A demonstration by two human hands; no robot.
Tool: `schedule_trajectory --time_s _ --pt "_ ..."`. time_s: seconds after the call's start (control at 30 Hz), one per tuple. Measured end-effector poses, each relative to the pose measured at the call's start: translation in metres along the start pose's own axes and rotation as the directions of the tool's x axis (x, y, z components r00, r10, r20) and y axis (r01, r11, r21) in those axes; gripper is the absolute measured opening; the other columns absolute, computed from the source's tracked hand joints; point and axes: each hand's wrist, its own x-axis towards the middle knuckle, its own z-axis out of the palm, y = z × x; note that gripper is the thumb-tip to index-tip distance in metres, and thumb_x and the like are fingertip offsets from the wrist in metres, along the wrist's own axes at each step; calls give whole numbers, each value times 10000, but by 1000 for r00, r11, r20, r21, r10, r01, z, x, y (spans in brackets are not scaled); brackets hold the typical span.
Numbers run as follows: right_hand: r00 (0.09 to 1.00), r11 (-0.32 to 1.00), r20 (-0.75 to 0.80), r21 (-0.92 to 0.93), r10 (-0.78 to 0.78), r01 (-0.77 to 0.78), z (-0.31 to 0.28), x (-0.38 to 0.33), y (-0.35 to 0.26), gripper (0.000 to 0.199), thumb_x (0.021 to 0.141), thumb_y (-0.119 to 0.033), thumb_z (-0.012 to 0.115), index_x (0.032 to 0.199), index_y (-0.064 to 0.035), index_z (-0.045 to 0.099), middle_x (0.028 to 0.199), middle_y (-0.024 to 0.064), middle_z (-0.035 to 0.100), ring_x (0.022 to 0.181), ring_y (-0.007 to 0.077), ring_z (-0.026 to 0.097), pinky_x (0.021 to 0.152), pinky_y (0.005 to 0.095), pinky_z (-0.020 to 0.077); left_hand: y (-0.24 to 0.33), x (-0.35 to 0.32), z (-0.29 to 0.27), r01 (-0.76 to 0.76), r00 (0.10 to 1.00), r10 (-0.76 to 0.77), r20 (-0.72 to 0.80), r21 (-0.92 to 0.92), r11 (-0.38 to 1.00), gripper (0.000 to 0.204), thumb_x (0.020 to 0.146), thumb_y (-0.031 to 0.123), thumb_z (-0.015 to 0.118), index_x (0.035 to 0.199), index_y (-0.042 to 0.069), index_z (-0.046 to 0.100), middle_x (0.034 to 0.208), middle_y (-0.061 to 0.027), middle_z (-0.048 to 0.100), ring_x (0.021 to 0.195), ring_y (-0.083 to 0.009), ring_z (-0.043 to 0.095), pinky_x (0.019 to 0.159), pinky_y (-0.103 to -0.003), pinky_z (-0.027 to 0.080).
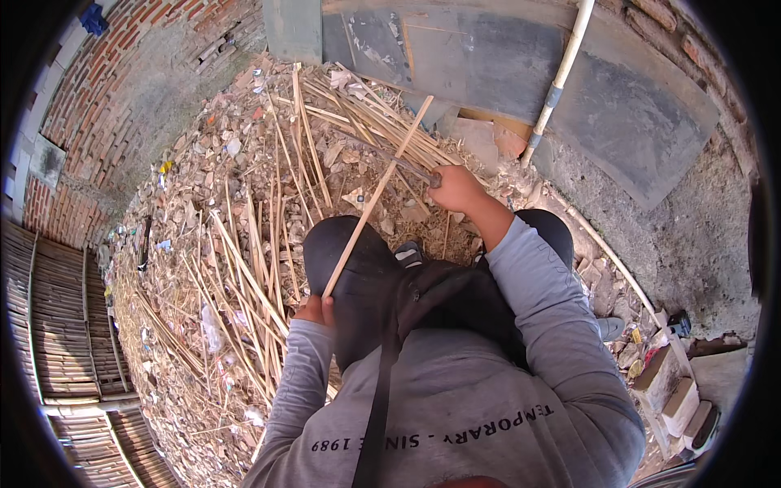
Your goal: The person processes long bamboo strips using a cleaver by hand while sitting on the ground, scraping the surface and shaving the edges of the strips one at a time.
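In the head view the left hand (316, 309) is closed around the lower end of a long bamboo strip (376, 198), which rises slantwise over the knee, seemingly braced there so it stays steady, while the right hand (457, 189) is clenched on the handle of a dark blade (404, 166) that lies across the strip's upper part, apparently to shave or split it. Around the person, a heap of cut bamboo slats (244, 252) and dry scraps covers the ground in front and to the left; a white pipe (560, 77) leans against the grey wall slab (521, 61) just beyond the right hand, crowding that side.
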Motion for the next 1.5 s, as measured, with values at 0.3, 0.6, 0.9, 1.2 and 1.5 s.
schedule_trajectory --time_s 0.3,0.6,0.9,1.2,1.5 --pt "923 949 289 -112 -253 295 4 -27 -29 268 666 -227 675 902 -101 680 778 166 657 790 369 641 707 477 509 1 1 0 -10 1000 10 11 2 1000 389 961 398 463 834 33 510 714 -287 597 694 -504 585 626 -575 448" --pt "983 985 99 -68 -153 160 -1 -12 -13 250 680 -236 668 871 -75 673 810 199 656 797 394 631 714 473 509 1 0 4 10 1000 -10 -22 -1 1000 393 959 393 464 828 27 516 709 -278 599 691 -501 583 622 -580 441" --pt "992 994 -82 56 -92 97 9 -12 -3 265 732 -264 670 890 -52 660 802 199 654 786 406 624 712 452 503 -1 2 4 7 1000 -7 -11 -25 1000 400 961 395 455 818 29 527 717 -282 599 706 -502 585 636 -577 442" --pt "939 957 216 -57 -267 285 3 -23 -21 197 727 -260 680 806 -86 632 751 170 640 752 375 630 658 457 499 2 2 3 29 999 -29 13 -2 1000 412 965 412 449 832 30 526 728 -282 603 714 -500 590 640 -576 442" --pt "962 968 178 -108 -207 228 -7 -24 -29 208 727 -293 672 835 -118 644 785 159 651 795 373 638 679 486 505 5 2 2 41 999 -42 14 29 999 410 965 408 450 832 28 527 736 -289 604 722 -502 594 646 -576 445"
